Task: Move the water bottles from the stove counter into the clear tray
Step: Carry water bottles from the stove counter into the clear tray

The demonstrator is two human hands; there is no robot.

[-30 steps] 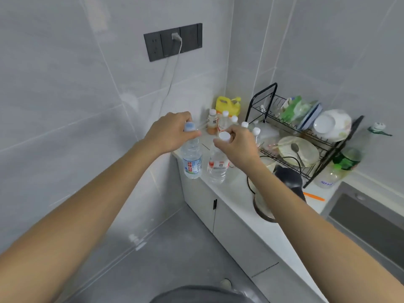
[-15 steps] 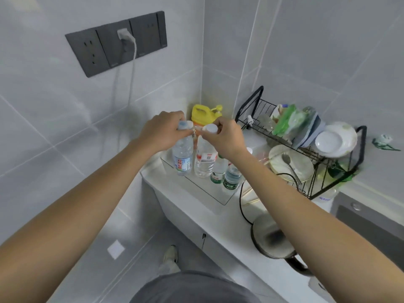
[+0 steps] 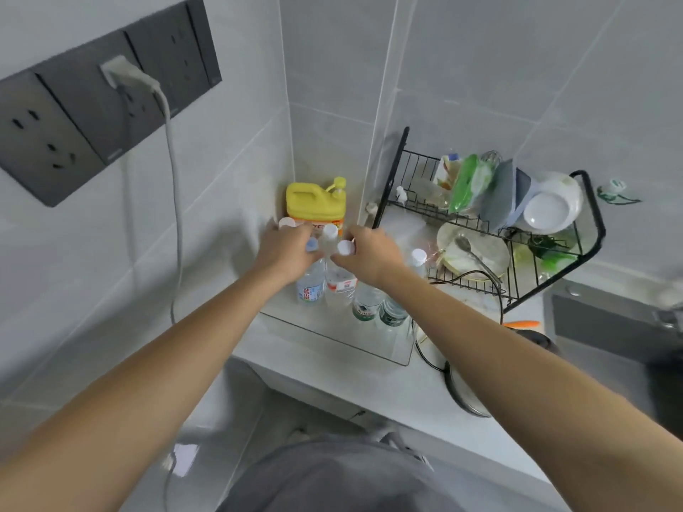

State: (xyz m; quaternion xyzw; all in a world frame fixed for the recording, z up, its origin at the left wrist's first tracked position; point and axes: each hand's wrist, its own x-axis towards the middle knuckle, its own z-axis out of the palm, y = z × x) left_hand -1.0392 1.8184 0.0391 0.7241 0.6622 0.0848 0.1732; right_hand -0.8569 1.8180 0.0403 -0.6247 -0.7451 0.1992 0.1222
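two bare forearms, no sleeves visible to the frame edges. left hand [image 3: 282, 249] and right hand [image 3: 373, 253]: no rings, watch or gloves visible. grey garment [image 3: 325, 474], plain fabric, covers the torso at the lower edge. light shoe [image 3: 299, 436] partly visible beneath; details too blurred to tell.

A home kitchen: grey tiled walls, a black dish rack [image 3: 491, 230] with plates at the right of the frame, a yellow detergent jug [image 3: 314, 203] in the corner, a sink [image 3: 606, 327] at far right
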